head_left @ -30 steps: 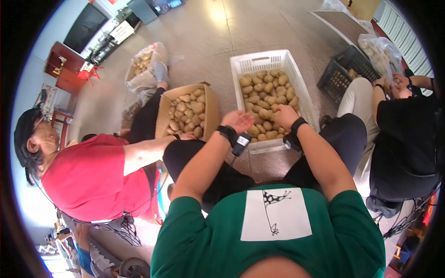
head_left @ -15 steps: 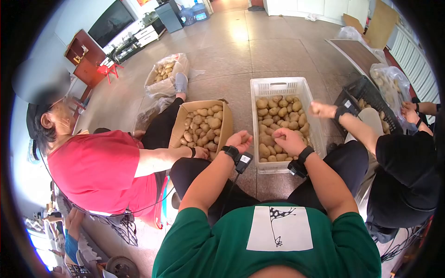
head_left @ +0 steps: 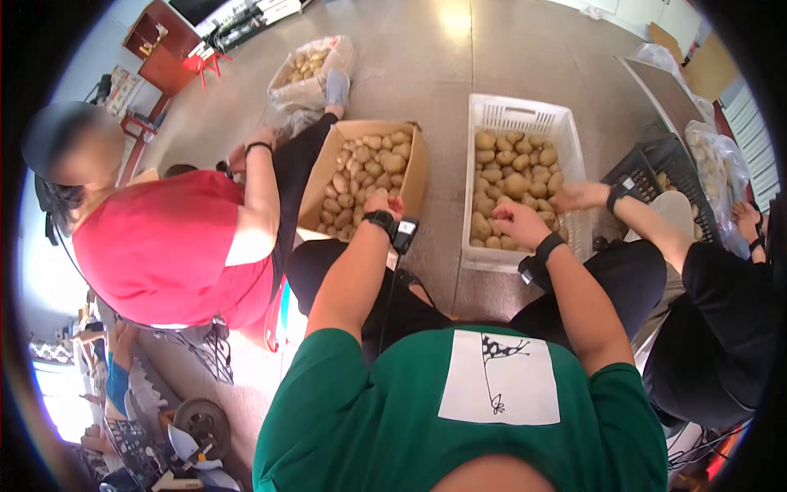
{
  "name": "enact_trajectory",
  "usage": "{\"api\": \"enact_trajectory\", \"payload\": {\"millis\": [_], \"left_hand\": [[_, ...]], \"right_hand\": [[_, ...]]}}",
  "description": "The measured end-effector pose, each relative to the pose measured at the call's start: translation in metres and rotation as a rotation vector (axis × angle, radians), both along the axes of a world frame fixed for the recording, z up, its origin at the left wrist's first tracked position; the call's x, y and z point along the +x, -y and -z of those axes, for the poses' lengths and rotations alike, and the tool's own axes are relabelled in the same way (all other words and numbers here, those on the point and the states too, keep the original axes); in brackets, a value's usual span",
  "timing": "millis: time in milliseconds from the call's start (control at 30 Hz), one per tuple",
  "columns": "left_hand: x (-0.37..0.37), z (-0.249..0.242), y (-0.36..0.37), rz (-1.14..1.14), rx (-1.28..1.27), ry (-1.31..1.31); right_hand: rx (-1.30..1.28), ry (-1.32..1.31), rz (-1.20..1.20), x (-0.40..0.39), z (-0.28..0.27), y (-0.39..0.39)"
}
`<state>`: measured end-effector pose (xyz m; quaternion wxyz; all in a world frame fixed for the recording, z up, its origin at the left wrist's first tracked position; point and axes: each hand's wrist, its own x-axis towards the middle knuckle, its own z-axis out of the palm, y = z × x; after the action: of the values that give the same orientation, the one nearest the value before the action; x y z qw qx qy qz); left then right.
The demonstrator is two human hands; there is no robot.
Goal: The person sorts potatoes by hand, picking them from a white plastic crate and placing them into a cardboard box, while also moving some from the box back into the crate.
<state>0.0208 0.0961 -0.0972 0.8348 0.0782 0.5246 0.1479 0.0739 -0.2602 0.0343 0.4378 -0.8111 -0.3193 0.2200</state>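
Observation:
My left hand [head_left: 385, 204] is over the near right corner of a cardboard box [head_left: 419, 168] filled with potatoes [head_left: 370, 168]. Its fingers are curled, and what they hold, if anything, blends with the potatoes around them. Over the near part of a white plastic crate [head_left: 525, 111] hangs my right hand [head_left: 523, 225], fingers bent together and pointing left. I cannot make out anything inside them. The crate also holds many potatoes [head_left: 516, 184]. A black band with a small box is strapped at each of my wrists.
A person in red [head_left: 164, 225] sits at my left. On my right, a co-worker's hand [head_left: 582, 197] reaches over the white crate's right side. A black crate [head_left: 648, 160] with potatoes stands farther right. A bag-lined container [head_left: 283, 94] of potatoes sits beyond the cardboard box.
My left hand has moved left, from between the containers to over the cardboard box. The person in red has drawn an arm back from that box. The neighbour's hand now overlaps the white crate.

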Motion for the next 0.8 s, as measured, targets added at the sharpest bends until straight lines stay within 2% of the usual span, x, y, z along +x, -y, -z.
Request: {"api": "enact_trajectory", "payload": {"millis": [67, 100, 133, 200, 333, 400, 433, 467, 533, 600, 633, 733, 800], "left_hand": [[-0.029, -0.073, 0.018, 0.210, 0.167, -0.075], [-0.040, -0.068, 0.012, 0.311, 0.188, 0.107], [-0.038, -0.065, 0.007, 0.209, 0.079, -0.017], [-0.040, -0.075, 0.015, -0.079, 0.120, -0.217], [-0.055, -0.100, 0.023, -0.119, -0.029, -0.131], [-0.057, -0.105, 0.025, -0.100, 0.097, -0.194], [-0.059, -0.094, 0.016, -0.021, 0.092, -0.170], [-0.056, -0.081, 0.012, -0.061, 0.158, -0.189], [-0.058, -0.082, 0.008, -0.091, 0.019, -0.152], [-0.063, -0.068, -0.009, 0.172, -0.031, -0.041], [-0.059, -0.065, -0.004, 0.186, -0.036, -0.038], [-0.049, -0.086, 0.016, -0.094, 0.081, -0.200], [-0.042, -0.094, 0.023, -0.053, 0.081, -0.163]], "right_hand": [[-0.070, -0.023, -0.020, -0.003, -0.014, 0.001], [-0.080, -0.023, -0.005, -0.004, -0.015, 0.002], [-0.088, -0.020, 0.013, -0.004, -0.015, 0.003], [-0.095, -0.017, 0.005, -0.001, -0.007, 0.006], [-0.096, 0.013, 0.003, -0.001, -0.002, 0.012], [-0.112, 0.011, 0.000, -0.002, -0.007, 0.014], [-0.123, 0.008, -0.005, -0.004, -0.010, 0.014], [-0.133, 0.007, 0.013, -0.005, -0.010, 0.015], [-0.224, 0.024, -0.004, -0.003, -0.008, 0.015], [-0.223, 0.036, 0.004, -0.003, -0.004, 0.018], [-0.235, 0.026, 0.005, -0.004, -0.004, 0.017], [-0.245, 0.009, 0.010, -0.005, -0.002, 0.019], [-0.237, 0.017, -0.001, -0.005, -0.001, 0.020]]}}
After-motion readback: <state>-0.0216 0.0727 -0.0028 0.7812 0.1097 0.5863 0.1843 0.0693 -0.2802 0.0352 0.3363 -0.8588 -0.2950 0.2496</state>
